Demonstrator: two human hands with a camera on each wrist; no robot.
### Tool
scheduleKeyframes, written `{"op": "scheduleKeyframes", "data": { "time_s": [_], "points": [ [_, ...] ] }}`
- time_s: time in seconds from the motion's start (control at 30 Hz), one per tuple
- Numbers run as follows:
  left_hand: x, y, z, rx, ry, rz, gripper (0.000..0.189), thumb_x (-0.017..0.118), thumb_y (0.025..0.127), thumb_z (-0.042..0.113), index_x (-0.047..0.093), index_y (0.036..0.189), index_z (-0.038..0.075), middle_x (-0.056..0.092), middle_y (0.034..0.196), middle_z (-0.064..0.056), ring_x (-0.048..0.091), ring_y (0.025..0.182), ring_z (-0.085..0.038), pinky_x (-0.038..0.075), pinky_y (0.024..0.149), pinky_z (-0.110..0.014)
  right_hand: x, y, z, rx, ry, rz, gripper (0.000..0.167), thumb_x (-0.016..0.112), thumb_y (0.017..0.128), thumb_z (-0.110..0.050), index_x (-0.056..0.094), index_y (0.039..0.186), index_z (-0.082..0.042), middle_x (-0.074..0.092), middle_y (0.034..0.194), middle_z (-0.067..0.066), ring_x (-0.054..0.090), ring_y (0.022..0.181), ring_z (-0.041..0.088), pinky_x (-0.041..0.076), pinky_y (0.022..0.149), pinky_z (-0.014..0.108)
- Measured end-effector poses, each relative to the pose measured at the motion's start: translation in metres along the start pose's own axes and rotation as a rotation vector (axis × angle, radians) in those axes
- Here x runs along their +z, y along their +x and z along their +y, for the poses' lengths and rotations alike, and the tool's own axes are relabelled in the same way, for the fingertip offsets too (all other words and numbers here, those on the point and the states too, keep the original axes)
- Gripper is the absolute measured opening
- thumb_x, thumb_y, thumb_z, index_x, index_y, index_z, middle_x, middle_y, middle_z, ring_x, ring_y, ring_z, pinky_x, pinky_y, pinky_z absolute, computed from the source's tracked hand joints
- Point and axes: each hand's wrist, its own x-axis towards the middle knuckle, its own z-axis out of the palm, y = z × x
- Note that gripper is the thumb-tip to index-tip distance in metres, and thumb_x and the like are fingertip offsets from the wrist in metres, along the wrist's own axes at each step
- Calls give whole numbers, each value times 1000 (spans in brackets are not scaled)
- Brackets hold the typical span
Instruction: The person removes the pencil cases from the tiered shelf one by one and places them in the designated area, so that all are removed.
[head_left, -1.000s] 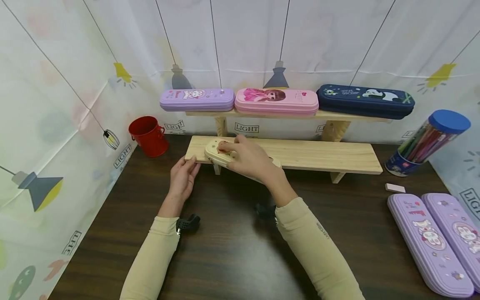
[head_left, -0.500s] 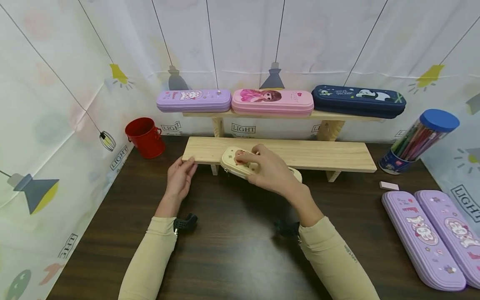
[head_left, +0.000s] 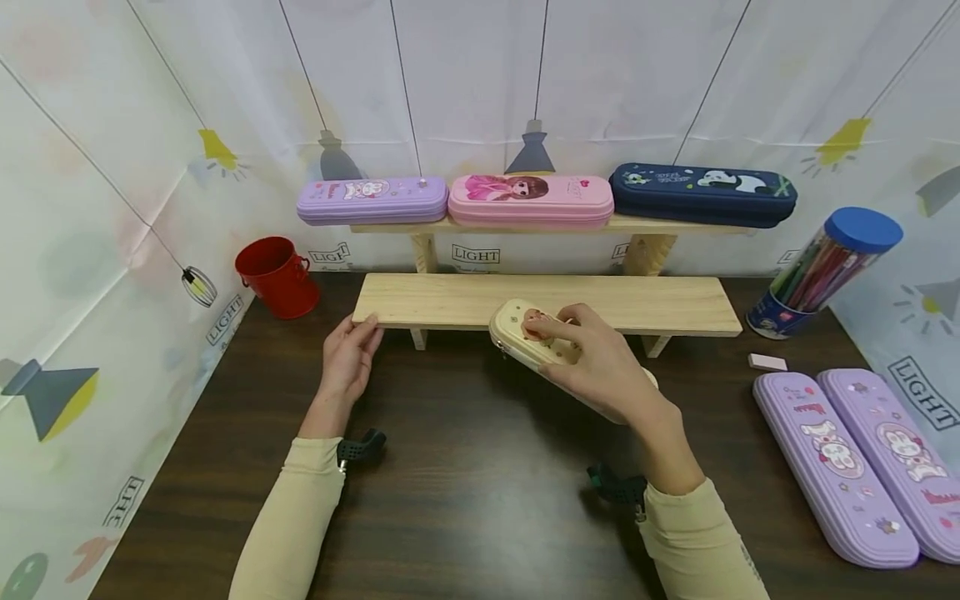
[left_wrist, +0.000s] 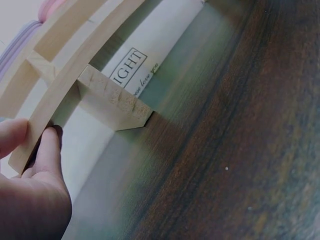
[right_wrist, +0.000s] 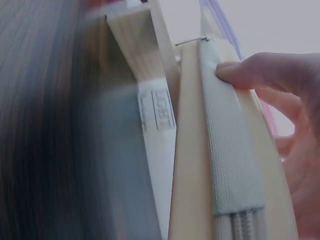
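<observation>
Gripping fingers [head_left: 564, 331] partly hide cream case [head_left: 516, 332].

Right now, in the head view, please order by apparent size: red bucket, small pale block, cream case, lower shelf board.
1. Lower shelf board
2. Cream case, partly covered by the right hand
3. Red bucket
4. Small pale block

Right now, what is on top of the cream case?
A small reddish-brown printed figure partly shows near one end. The right hand grips the cream case and covers much of its top, so any print beneath the hand cannot be seen.
</observation>
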Motion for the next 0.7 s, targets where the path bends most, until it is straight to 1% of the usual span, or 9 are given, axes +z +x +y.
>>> {"op": "scheduleKeyframes", "data": {
  "time_s": [0.07, 0.17, 0.33, 0.43, 0.53, 0.6, 0.7],
  "points": [
    [0, -1, 0, -3, -8, 9, 52, 58, 100, 9, 40, 148, 2, 46, 147, -15, 54, 132, -16, 48, 103, -19, -6, -5, 5, 12, -24, -2, 60, 80, 77, -26, 62, 134, -34, 54, 122, 5, 53, 100, 26, 45, 81, 38],
    [0, -1, 0, -10, -4, 12, 52, 58, 100, 9, 40, 148, 2, 47, 144, -13, 55, 131, -14, 48, 103, -19, -15, -15, 14, 43, -49, -27, 64, 78, 79, -24, 58, 138, -34, 52, 121, 5, 52, 96, 26, 43, 75, 36],
    [1, -1, 1, -22, -11, 15, 55, 61, 99, 11, 40, 149, 3, 45, 148, -13, 54, 132, -14, 48, 103, -17, -27, -32, 27, 91, -68, -96, 75, 75, 79, -19, 47, 147, -35, 46, 121, 6, 46, 86, 24, 35, 64, 30],
    [1, -2, 2, -28, -17, 14, 56, 61, 99, 12, 39, 150, 5, 44, 151, -13, 53, 134, -14, 48, 102, -17, -33, -41, 33, 111, -83, -130, 80, 77, 79, -20, 43, 149, -35, 44, 124, 8, 46, 88, 26, 35, 62, 31],
    [1, -3, 2, -30, -17, 5, 57, 60, 99, 12, 38, 151, 5, 42, 153, -13, 51, 136, -15, 48, 103, -17, -37, -49, 39, 109, -122, -148, 82, 80, 78, -22, 43, 150, -33, 45, 129, 12, 48, 95, 28, 44, 69, 37],
    [1, -4, 2, -29, -21, 1, 58, 60, 99, 12, 37, 152, 5, 42, 154, -13, 50, 136, -16, 48, 103, -18, -39, -54, 45, 114, -147, -158, 83, 82, 77, -24, 42, 151, -31, 47, 130, 15, 50, 99, 30, 48, 76, 44],
    [2, -5, 2, -32, -25, -5, 59, 60, 99, 12, 35, 153, 6, 41, 155, -12, 50, 137, -15, 47, 104, -18, -42, -61, 56, 135, -173, -183, 85, 82, 77, -25, 41, 152, -28, 51, 131, 21, 53, 106, 37, 51, 85, 56]
  ]
}}
